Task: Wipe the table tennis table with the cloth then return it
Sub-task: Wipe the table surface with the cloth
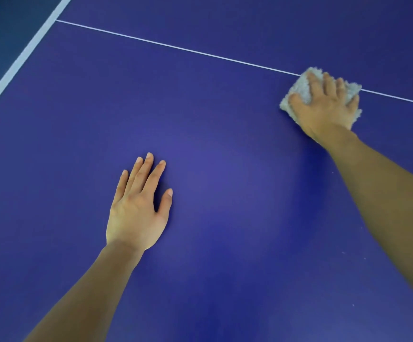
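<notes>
Mid-wipe, by the looks: pale fluffy cloth (299, 88) pinned under the right hand (324, 109), far right on the blue counter (225, 169), touching the thin white line (176, 47) — fingers (327, 81) spread flat, pressing, not gripping. Left hand (136, 208) flat, empty, well apart leftward.

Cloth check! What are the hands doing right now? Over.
Right hand pressing cloth down on the thin white line. Left hand flat on table, holding nothing. Few pale specks on table, nothing blocking cloth.
</notes>
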